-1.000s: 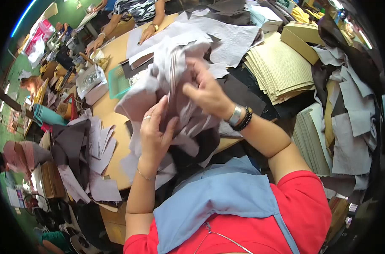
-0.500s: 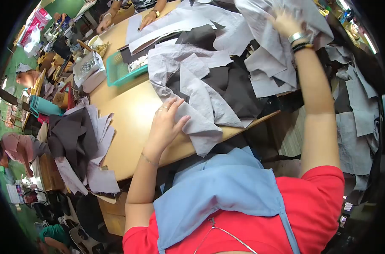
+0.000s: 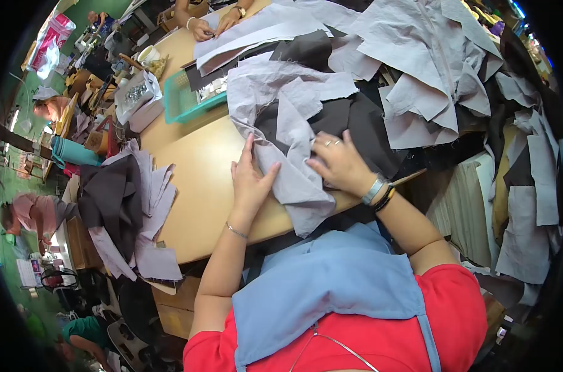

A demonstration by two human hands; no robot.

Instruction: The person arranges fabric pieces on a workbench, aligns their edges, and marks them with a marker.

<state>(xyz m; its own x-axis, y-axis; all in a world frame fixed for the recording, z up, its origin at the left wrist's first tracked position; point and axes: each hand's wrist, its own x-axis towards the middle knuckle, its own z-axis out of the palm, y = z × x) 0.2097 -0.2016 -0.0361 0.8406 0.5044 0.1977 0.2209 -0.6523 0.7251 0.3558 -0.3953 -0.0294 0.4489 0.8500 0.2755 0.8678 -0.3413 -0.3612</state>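
A wrinkled light grey fabric piece [image 3: 294, 177] lies over dark fabric [image 3: 356, 127] at the table's front edge, one corner hanging over. My left hand [image 3: 251, 180] rests at its left side, thumb and fingers spread. From the right, my right hand [image 3: 342, 162] reaches onto the same piece with curled fingers; the cloth bunches at its fingertips, which are partly blurred. Further right, a heap of light grey fabric pieces [image 3: 411, 49] covers the table's corner, apart from both hands.
A teal plastic basket [image 3: 197, 116] with small white items stands on the wooden table [image 3: 194, 180]. More dark and grey cloth [image 3: 111, 204] is piled at left. Across the table, another person's hands [image 3: 216, 26] work at long grey strips. Fabric pieces [image 3: 529, 211] hang at right.
My right hand has come back from the far right heap to the grey fabric piece near my left hand. The other person's hands have drawn together on the strips.
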